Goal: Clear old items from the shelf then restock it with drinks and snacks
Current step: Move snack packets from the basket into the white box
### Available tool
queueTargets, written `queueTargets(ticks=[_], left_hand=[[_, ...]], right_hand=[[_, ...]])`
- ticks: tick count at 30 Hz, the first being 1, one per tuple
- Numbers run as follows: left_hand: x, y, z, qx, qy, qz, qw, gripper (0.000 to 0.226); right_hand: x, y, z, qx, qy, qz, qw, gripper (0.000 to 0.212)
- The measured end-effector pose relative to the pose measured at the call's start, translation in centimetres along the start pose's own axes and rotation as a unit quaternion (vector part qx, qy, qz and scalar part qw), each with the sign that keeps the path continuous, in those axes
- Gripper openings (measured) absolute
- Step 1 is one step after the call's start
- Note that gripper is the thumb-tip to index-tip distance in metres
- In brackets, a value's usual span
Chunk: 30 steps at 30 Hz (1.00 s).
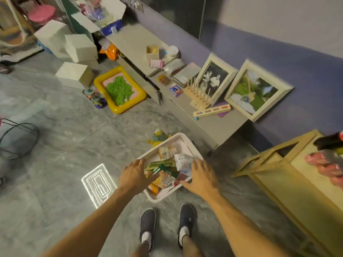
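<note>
Snacks (167, 176) piled in a white bin (179, 135), on the floor, lower middle of frame
Left hand (136, 173) is in among the packets, can't tell its grip; right hand (202, 175) is spread flat on the right rim.

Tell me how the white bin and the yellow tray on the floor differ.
The white bin holds mixed snack packets; the yellow tray holds a green crumbly heap on pink. The left hand and right hand are at the white bin's rims; no hand is near the yellow tray. Both sit on the grey floor.
</note>
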<state>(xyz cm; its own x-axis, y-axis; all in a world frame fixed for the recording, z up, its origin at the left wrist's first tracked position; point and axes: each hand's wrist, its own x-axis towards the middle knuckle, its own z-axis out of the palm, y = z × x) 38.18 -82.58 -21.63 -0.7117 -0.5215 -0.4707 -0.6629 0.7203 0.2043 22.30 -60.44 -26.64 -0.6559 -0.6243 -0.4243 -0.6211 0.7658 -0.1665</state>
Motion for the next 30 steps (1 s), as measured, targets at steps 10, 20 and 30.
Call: queueTargets(ticks=[10,20,30], left_hand=[[11.8,-3.3,18.0,-0.020,-0.039,0.016,0.999,0.095],[14.2,-5.0,19.4,-0.043,0.009,0.059,0.997,0.047],[10.8,-2.2,7.1,-0.160,0.048,0.049,0.985,0.038]], right_hand=[[8.1,0.3,16.5,0.011,-0.002,0.057,0.998,0.127],[12.6,1.3,17.6,0.003,0.113,0.055,0.992,0.080],[9.0,-1.9,4.8,0.128,0.221,0.053,0.965,0.056]])
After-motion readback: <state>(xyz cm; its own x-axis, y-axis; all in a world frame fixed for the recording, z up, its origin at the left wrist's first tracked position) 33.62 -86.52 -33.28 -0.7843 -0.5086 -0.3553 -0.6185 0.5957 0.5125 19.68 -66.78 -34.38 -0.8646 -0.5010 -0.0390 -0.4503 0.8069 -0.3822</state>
